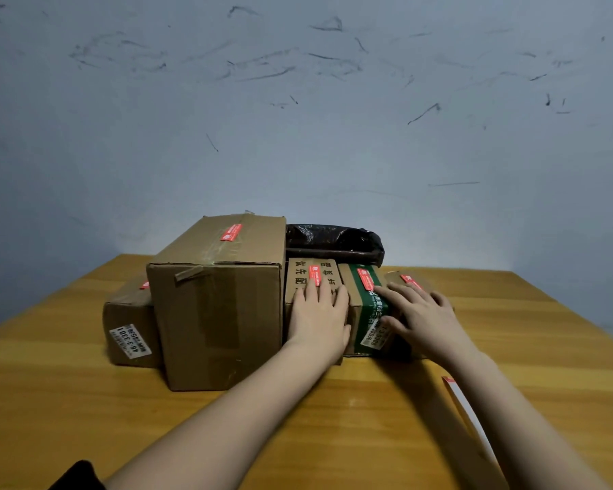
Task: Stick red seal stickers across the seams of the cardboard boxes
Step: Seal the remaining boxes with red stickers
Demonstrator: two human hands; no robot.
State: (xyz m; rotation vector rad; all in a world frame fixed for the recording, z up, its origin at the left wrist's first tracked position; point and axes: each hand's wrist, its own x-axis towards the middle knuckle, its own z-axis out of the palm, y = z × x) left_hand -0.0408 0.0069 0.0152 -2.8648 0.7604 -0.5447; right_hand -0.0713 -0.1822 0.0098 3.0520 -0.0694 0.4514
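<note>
- Sticker backing sheet, white with a red edge, lies nearest on the wooden table, partly under the right forearm; I judge it is kept close so the next seal can be peeled fast.
- Left hand lies flat with straight fingers on the printed box, its fingertips touching the lower end of the red seal sticker; probably it presses the seal onto the seam. It grips nothing.
- Right hand rests with spread, relaxed fingers over the green-taped box and the small box beside it, and it holds nothing. I think it steadies them.
- Green-taped box carries its own seal, and the small box also has one.
- Tall box stands touching the printed box on the left, with a seal across its taped top seam. A low labelled box at the far left shows a bit of red.
- All five boxes seem sealed, so the task looks nearly finished.
- Black bag fills the room behind the low boxes, just before the wall; free table is in front and at both sides.
</note>
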